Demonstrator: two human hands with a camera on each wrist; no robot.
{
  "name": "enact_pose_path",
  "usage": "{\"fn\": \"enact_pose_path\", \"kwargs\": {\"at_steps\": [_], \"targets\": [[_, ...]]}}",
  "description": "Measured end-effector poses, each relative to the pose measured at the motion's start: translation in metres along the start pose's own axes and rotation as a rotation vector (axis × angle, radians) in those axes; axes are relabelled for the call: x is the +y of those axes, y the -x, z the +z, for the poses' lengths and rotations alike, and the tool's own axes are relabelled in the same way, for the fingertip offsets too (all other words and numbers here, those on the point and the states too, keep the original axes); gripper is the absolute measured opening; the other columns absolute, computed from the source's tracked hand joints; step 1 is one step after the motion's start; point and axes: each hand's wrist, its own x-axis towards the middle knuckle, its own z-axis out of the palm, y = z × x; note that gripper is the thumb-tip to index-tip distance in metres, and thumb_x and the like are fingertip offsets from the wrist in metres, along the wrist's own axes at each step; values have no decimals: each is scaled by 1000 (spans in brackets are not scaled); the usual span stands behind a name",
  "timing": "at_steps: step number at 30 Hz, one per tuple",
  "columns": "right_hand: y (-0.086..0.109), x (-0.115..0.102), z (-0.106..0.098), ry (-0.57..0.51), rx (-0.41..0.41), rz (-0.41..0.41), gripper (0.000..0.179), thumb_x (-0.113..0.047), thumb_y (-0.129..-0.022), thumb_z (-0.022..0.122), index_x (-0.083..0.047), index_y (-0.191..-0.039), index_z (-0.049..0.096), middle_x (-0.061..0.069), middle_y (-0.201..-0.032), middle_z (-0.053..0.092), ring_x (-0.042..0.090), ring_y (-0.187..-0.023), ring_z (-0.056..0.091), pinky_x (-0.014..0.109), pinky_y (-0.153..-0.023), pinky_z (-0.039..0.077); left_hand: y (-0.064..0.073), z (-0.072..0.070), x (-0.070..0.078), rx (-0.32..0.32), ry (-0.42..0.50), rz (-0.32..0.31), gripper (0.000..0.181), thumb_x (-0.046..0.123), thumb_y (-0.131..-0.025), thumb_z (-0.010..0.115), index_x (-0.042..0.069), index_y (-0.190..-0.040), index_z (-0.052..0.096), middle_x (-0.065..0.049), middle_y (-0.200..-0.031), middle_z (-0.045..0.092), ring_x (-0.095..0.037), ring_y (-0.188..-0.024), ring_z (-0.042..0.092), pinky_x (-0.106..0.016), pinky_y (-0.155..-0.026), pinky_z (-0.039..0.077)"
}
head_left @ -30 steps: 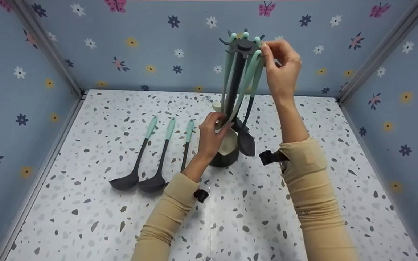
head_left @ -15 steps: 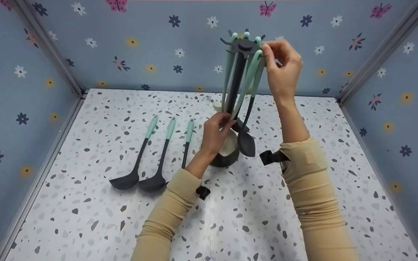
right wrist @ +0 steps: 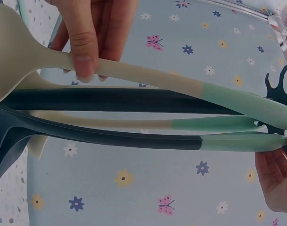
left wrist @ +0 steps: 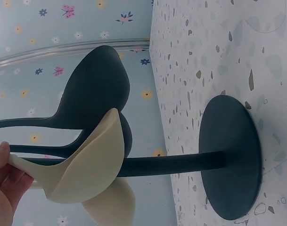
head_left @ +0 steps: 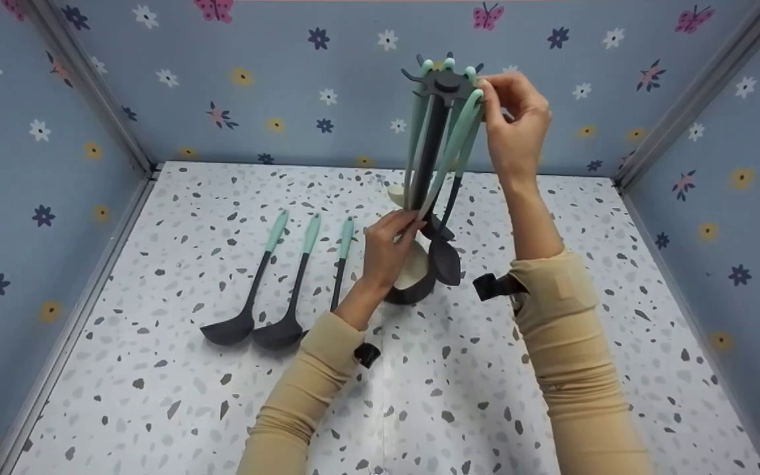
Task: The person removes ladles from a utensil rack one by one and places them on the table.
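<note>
A dark utensil rack (head_left: 426, 152) stands upright, with several mint-handled utensils about its hooked top. My left hand (head_left: 383, 254) pinches the neck of a cream ladle (left wrist: 89, 165), just above its bowl. In the right wrist view, the ladle's mint handle (right wrist: 247, 106) slants up to the rack's hooks. My right hand (head_left: 518, 119) is at the top, thumb and fingertips pinching the handle end of a dark spoon (head_left: 446, 262). Whether the ladle's end sits on a hook is hard to tell. Another cream utensil (left wrist: 115, 202) hangs behind the ladle.
Left of the rack, dark ladles (head_left: 228, 330) with mint handles lie side by side on the speckled table (head_left: 175, 396); the left sleeve hides part of one. The rack's round base (left wrist: 230, 157) rests on the table. Flower-patterned panels (head_left: 327, 99) wall the back and sides.
The cream ladle's handle end has shifted slightly right at the hooks, towards my right hand. The dark spoon's head has swung slightly left. My left hand has moved a little; the right keeps its place.
</note>
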Motion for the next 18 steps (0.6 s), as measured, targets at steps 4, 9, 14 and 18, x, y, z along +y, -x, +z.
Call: {"fn": "enact_pose_path", "kwargs": {"at_steps": [4, 9, 14, 18], "targets": [[0, 1, 0, -3, 2, -5, 6, 0, -83, 59, 1, -83, 65, 9, -79, 59, 17, -67, 52, 20, -58, 45, -2, -1, 3, 14, -34, 25, 11, 7, -79, 66, -2, -85, 67, -9, -80, 64, -15, -72, 61, -20, -63, 47], [0, 1, 0, -13, 7, 12, 7, 1, -83, 59, 1, -82, 65, 10, -79, 60, 17, -68, 52, 20, -58, 44, -1, -2, 7, 9, -39, 34, 11, 7, -79, 65, -1, -86, 67, -9, -82, 64, -16, -74, 61, -22, -64, 47], [0, 0, 0, -4, 6, 13, 7, 1, -83, 58, 1, -82, 65, 10, -80, 60, 16, -69, 53, 20, -59, 44, 0, -4, 11, -10, -26, 22, 11, 7, -80, 64, -2, -87, 66, -9, -84, 64, -16, -76, 60, -23, -65, 47], [0, 0, 0, -3, 5, 12, 7, 1, -83, 58, 1, -82, 65, 11, -81, 60, 17, -71, 53, 21, -63, 45, 0, -6, 15, -18, -29, 24, 11, 7, -80, 64, -1, -87, 66, -8, -81, 63, -14, -73, 59, -23, -62, 46]]}}
